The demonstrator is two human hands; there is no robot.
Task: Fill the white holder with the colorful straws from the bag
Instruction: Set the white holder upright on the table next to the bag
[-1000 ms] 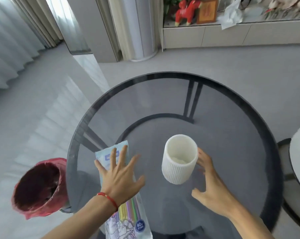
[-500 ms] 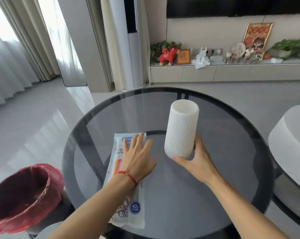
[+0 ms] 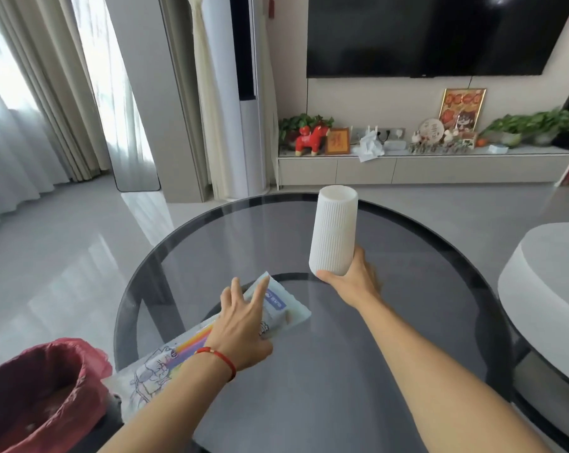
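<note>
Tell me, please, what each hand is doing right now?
Left hand: open, flat on the straw bag.
Right hand: closed around the white holder.

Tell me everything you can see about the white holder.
The white holder is a tall, ribbed cylinder with rounded ends, matte like plastic or ceramic, with a faint seam around its middle. It stands nearly upright, open top up; its inside is hidden. The right hand grips its base, over the round glass table. No straws show above its rim.

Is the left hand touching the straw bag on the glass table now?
Touching. In the head view the left hand lies flat on the straw bag, fingers spread over it, no gap visible.
</note>
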